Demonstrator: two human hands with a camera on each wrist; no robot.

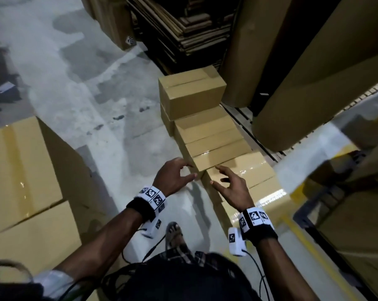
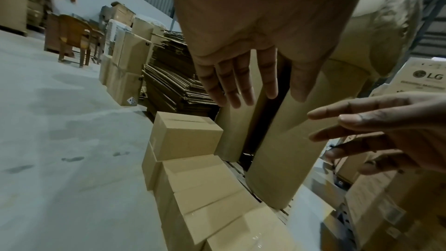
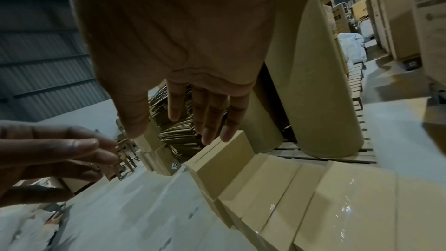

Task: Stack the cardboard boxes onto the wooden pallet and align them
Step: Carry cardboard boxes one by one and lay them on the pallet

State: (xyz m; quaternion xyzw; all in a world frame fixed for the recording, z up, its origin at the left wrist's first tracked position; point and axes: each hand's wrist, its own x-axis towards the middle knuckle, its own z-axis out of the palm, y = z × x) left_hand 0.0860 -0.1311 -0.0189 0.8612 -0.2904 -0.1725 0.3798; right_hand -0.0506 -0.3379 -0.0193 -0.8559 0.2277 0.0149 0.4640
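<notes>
Boxes of brown cardboard [image 1: 214,137] stand in a row along the near edge of the wooden pallet [image 1: 242,118], which shows as pale slats on the grey floor [image 1: 75,83]. One more box, the top box [image 1: 190,92], sits on the far end of the row, one layer higher than the rest. Big brown paper rolls [image 1: 309,88] stand upright on the pallet, just behind the row. Both hands reach out over the near end of the row. The left hand [image 1: 172,177] has its fingers spread and a little bent, and it holds nothing. Its fingertips are just beside the corner of a box, but you cannot tell if they touch it. The right hand [image 1: 231,187] is spread wide too, hangs over a shiny taped box top and holds nothing. Flat cardboard sheets [image 1: 183,29] lie piled up past the far end of the pallet. Bigger boxes [image 1: 27,174] stand on the floor to the left, well apart from the pallet.
</notes>
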